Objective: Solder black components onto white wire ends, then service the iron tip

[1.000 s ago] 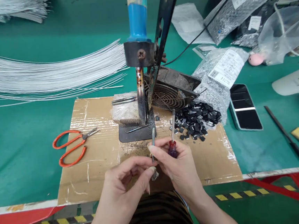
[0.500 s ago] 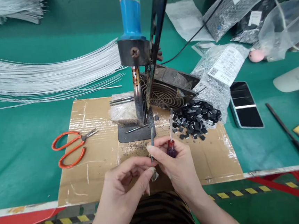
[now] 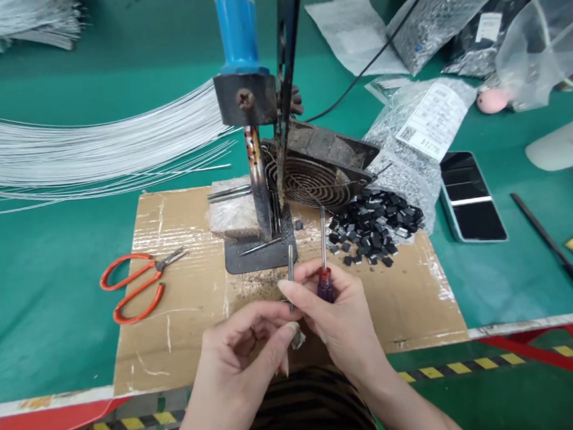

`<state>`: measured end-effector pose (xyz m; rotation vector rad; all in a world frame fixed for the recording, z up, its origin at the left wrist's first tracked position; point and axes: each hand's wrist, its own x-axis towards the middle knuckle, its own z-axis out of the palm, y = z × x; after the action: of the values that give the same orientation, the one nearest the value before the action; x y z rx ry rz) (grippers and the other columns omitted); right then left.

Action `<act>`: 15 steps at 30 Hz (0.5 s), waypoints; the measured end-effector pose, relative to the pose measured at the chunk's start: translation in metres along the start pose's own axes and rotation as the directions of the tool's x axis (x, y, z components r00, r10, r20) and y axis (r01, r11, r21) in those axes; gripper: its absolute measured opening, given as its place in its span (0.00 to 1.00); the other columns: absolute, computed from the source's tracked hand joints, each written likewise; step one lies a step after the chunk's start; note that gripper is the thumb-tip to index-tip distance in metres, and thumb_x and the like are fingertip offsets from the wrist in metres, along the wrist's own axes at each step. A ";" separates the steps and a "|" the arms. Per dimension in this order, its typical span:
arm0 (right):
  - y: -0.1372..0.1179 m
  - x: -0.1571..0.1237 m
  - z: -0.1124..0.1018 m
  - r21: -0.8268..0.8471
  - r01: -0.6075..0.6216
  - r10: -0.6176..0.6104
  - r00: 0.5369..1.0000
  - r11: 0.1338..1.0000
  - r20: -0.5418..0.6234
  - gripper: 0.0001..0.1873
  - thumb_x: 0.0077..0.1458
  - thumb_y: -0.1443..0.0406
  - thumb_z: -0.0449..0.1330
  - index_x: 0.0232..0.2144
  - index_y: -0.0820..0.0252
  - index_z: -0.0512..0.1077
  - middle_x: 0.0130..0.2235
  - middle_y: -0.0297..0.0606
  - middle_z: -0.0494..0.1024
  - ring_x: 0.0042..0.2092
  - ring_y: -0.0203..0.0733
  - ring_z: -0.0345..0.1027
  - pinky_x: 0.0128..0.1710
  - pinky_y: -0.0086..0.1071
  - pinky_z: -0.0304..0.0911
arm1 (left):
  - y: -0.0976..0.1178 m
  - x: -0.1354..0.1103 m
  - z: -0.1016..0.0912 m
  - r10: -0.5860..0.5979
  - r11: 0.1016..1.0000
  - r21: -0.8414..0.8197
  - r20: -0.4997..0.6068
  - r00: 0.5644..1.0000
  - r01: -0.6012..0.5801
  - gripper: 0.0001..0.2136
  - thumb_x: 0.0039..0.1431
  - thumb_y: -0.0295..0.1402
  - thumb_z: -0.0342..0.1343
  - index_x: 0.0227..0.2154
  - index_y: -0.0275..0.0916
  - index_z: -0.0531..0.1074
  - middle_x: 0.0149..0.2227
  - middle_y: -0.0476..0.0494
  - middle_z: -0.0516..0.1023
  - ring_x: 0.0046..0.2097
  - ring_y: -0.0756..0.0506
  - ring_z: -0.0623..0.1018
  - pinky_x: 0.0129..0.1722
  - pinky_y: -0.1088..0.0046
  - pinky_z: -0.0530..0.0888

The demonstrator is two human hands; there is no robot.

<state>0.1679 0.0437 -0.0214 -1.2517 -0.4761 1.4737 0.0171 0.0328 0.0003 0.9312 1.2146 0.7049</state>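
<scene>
My left hand (image 3: 243, 359) is closed, with a small crumpled grey piece (image 3: 299, 339) between thumb and fingers. Its fingertips reach the lower end of a slim pointed metal rod (image 3: 291, 263). Between thumb and forefinger, my right hand (image 3: 343, 320) pinches that rod upright. The same hand also keeps a screwdriver (image 3: 325, 284) with a dark red handle, blade up, among its other fingers. Just beyond the hands, a blue-handled soldering iron (image 3: 238, 35) hangs tip down in a stand over a black base plate (image 3: 235, 263). One more metal rod (image 3: 260, 247) lies on that plate.
Orange-handled scissors (image 3: 132, 285) lie left on the cardboard (image 3: 192, 344). A pile of small black pieces (image 3: 375, 224) is to the right, before a round-grilled fan (image 3: 313, 172). Farther right are a phone (image 3: 475, 222) and a file-like tool (image 3: 561, 254). White wires (image 3: 85, 149) spread at the back left.
The view has shifted slightly, so the stand and iron appear a little farther left. Both hands keep nearly the same pose and the same things.
</scene>
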 end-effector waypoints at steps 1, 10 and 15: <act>0.000 0.000 0.000 -0.005 0.001 -0.001 1.000 1.000 -0.002 0.15 0.51 0.59 0.79 0.30 0.59 0.78 0.23 0.27 0.70 0.24 0.30 0.56 0.25 0.24 0.55 | 0.000 0.000 0.000 -0.003 1.000 0.001 -0.001 1.000 0.003 0.04 0.65 0.33 0.67 0.39 0.41 0.85 0.22 0.52 0.77 0.24 0.52 0.75 0.27 0.81 0.73; -0.003 0.001 0.001 -0.031 -0.002 0.002 1.000 1.000 -0.003 0.15 0.51 0.59 0.77 0.29 0.59 0.76 0.22 0.25 0.67 0.23 0.30 0.53 0.23 0.26 0.50 | 0.008 0.000 0.005 -0.061 0.998 -0.006 -0.044 0.997 0.061 0.04 0.63 0.34 0.68 0.37 0.40 0.85 0.22 0.53 0.76 0.24 0.52 0.74 0.27 0.81 0.73; -0.002 0.002 0.002 -0.026 0.003 -0.002 1.000 1.000 0.003 0.15 0.52 0.58 0.77 0.29 0.58 0.76 0.23 0.26 0.68 0.23 0.30 0.54 0.23 0.26 0.52 | 0.005 0.000 0.004 -0.035 0.999 -0.014 -0.020 0.999 0.035 0.04 0.63 0.34 0.68 0.38 0.40 0.85 0.21 0.52 0.77 0.24 0.52 0.75 0.27 0.81 0.74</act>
<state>0.1679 0.0463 -0.0195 -1.2695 -0.5002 1.4715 0.0216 0.0346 0.0048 0.8915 1.2399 0.6959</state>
